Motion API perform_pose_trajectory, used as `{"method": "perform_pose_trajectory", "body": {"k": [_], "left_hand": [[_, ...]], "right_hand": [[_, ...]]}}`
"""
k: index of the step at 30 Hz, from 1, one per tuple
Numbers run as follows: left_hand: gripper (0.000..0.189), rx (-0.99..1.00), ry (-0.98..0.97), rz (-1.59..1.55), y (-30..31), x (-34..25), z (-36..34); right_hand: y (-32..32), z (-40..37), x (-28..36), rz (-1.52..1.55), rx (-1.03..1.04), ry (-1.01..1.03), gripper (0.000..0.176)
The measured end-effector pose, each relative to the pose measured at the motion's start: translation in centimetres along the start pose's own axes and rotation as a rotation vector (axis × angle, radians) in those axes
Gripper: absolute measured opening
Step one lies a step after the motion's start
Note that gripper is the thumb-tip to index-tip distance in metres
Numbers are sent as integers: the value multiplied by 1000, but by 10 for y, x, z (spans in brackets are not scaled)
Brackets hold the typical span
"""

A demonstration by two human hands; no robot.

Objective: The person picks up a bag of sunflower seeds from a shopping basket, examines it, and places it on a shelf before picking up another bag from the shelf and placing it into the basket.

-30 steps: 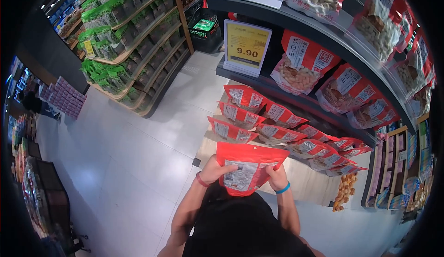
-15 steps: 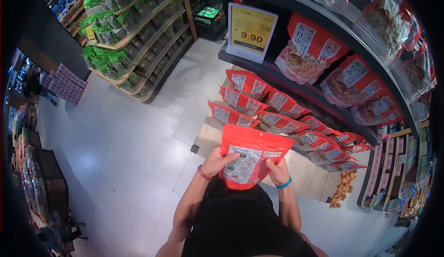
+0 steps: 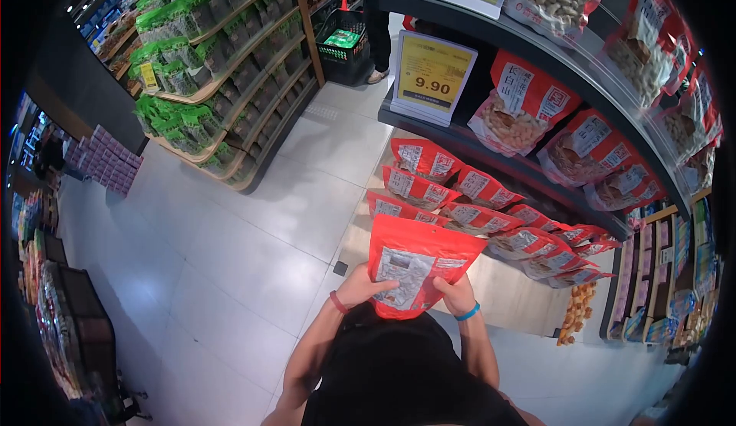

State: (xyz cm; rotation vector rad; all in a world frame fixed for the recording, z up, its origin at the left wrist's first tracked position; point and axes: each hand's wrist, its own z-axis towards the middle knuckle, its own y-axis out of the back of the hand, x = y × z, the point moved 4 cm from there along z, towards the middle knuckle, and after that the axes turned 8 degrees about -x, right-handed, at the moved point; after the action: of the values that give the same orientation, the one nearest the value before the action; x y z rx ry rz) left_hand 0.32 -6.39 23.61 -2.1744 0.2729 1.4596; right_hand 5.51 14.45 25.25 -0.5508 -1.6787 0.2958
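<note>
A red snack bag [image 3: 418, 261] with a grey-white printed panel is held upright in front of my body. My left hand [image 3: 360, 286] grips its left edge, thumb across the panel. On the right edge my right hand [image 3: 458, 292] is closed, its thumb on the front. The fingers behind the bag are hidden. Just beyond it, several similar red bags [image 3: 475, 186] stand in rows on a low wooden platform [image 3: 491, 292]. Red bags of peanuts [image 3: 512, 112] lean on the dark shelf above.
A yellow price sign [image 3: 434, 77] reading 9.90 stands on the shelf corner. Green-topped packs [image 3: 178, 104] fill a tiered rack at left. A person [image 3: 376, 20] stands at the back beside a black shopping basket [image 3: 342, 39]. Tiled floor [image 3: 230, 265] runs between the displays.
The view has shifted slightly, and the person at the back now shows beside the basket. My right thumb has slid inward on the bag; both hands keep hold of it.
</note>
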Motion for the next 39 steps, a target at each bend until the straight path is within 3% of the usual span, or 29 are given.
{"method": "perform_pose_trajectory", "body": {"k": [5, 8, 11, 18, 21, 24, 26, 30, 32, 34, 36, 37, 39], "left_hand": [[49, 42, 81, 27, 23, 6, -19], [52, 61, 25, 174, 43, 29, -28], [52, 57, 68, 104, 54, 29, -36], [47, 56, 53, 39, 79, 24, -51], [46, 67, 6, 20, 87, 20, -55], [44, 52, 10, -24, 96, 17, -60], [44, 58, -7, -34, 100, 12, -62], [48, 38, -31, 81, 103, 0, -65], [48, 88, -30, 125, 108, -2, -64], [51, 129, -30, 167, 112, -1, -62], [69, 289, -95, -249, 106, -2, -58], [88, 339, -24, -336, 99, 1, -55], [89, 328, 52, -426, 95, 2, -50]], "right_hand": [[-13, 1, -17, -1, 29, -8, 63], [-16, 3, -31, -14, 59, -36, 67], [-25, 2, -47, -41, 50, -41, 69], [-41, -12, -90, 5, -94, 70, 73], [-45, -12, -100, -98, -139, 139, 77], [-44, -11, -101, -195, -82, 152, 78], [-42, -8, -105, -428, 18, 182, 81], [-54, 1, -102, -410, -19, 194, 84], [-70, 6, -93, -9, -110, 119, 87], [-71, 12, -87, 5, -127, 120, 88], [-63, 16, -83, 120, -105, 96, 86], [-69, 17, -73, 121, -175, 171, 79], [-30, 19, -92, 238, -62, 88, 82]]}}
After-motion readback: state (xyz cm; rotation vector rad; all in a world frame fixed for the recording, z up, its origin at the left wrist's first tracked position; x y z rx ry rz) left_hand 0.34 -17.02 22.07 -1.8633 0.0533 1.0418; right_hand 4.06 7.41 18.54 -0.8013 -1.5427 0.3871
